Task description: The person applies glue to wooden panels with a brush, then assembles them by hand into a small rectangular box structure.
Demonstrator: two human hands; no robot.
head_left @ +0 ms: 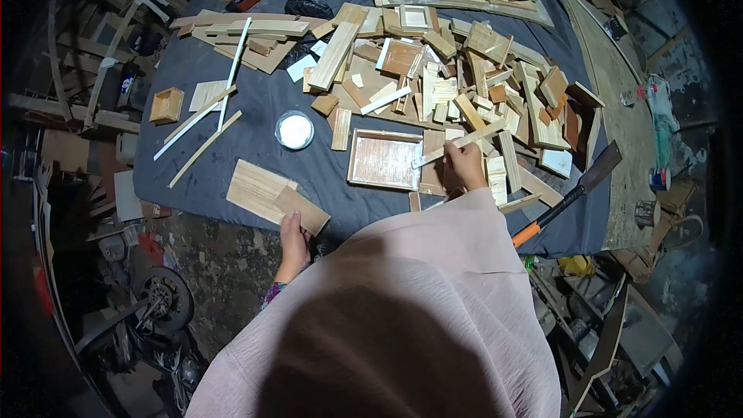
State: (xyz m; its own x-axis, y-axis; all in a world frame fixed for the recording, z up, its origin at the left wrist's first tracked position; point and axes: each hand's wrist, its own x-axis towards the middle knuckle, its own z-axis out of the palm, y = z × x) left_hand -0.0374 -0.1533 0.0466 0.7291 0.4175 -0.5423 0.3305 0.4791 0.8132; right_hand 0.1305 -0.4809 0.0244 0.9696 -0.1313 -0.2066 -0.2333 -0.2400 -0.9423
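My right hand (466, 166) pinches a thin wooden strip (478, 136), whose whitish left end lies over the right rim of a shallow wooden box (385, 159). The box has raised edges and a pale, streaked inside. My left hand (292, 244) grips the lower edge of a small brown wooden board (303, 211) at the table's front. That board overlaps a larger, lighter board (257, 190). Between the light board and the wood pile stands a round tub of white paste (295, 131).
A heap of wood offcuts (441, 89) covers the middle and right of the dark-clothed table (182, 178). A long blade with an orange handle (569, 195) lies at the right edge. Long thin strips (205, 149) and a small open box (166, 106) lie left.
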